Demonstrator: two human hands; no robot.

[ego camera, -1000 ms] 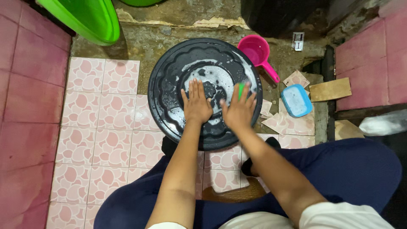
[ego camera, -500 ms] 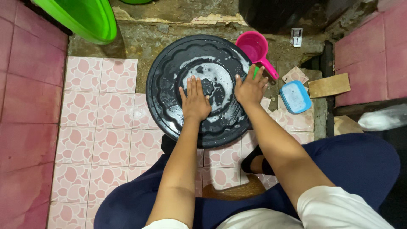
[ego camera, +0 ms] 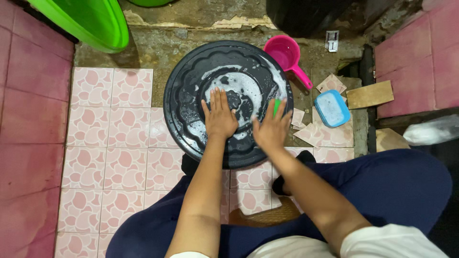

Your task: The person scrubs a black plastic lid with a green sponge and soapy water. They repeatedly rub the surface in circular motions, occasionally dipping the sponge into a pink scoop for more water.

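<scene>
Pressing two hands on a soapy black lid

Resting flat on the round black lid, the left hand lies with its fingers stretched out and slightly spread, palm down near the sudsy middle. The right hand is pressed on the lid's right part, fingers apart, covering a green sponge of which only a tip shows between the fingers; whether the hand grips it or just presses it down cannot be told. White foam streaks the lid's centre and right rim. The lid sits on the floor of pink patterned tiles, in front of the person's dark blue trousers. Just beyond its upper right edge stands a pink scoop, and a small blue container lies further right. A green basin sits at the upper left.
</scene>
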